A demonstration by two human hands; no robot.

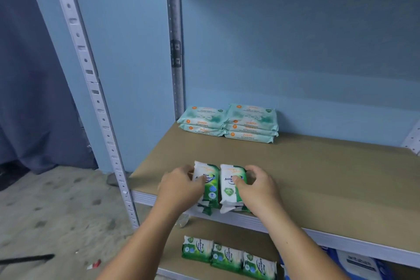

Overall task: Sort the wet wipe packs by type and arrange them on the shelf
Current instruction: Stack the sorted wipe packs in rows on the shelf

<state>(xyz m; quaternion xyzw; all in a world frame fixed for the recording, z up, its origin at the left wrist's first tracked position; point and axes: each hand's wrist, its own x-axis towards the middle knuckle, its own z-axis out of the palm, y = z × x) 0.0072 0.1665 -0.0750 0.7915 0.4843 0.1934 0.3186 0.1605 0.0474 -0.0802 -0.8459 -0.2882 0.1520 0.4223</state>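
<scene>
Holding one pack on each side, we have the left grip (179, 186) curled round a green-and-white soft plastic wet wipe pack (211, 186). The right grip (259, 188) is curled round a second green-and-white soft plastic pack (228, 191). Thumbs rest on the printed faces and fingers wrap over the outer long edges. Both packs lie between the two grips, side by side, on the brown board of the metal shelf (318, 177), their crimped near ends hanging over its front edge. Whether another pack sits under either one we cannot tell.

We judge these packs light, soft and squashy. The film wrapper looks smooth and probably slippery, and the damp wipes inside should give under pressure. A hold across the width at mid-body, as now, seems safest. The thin crimped ends would only fold, and a hard squeeze would crumple the wrapper.

Well beyond the grips, against the back wall, pale teal flat packs (227, 124) sit in two stacks. Below the grips, on the lower board, more green-and-white packs (227, 256) lie three in a row.
</scene>
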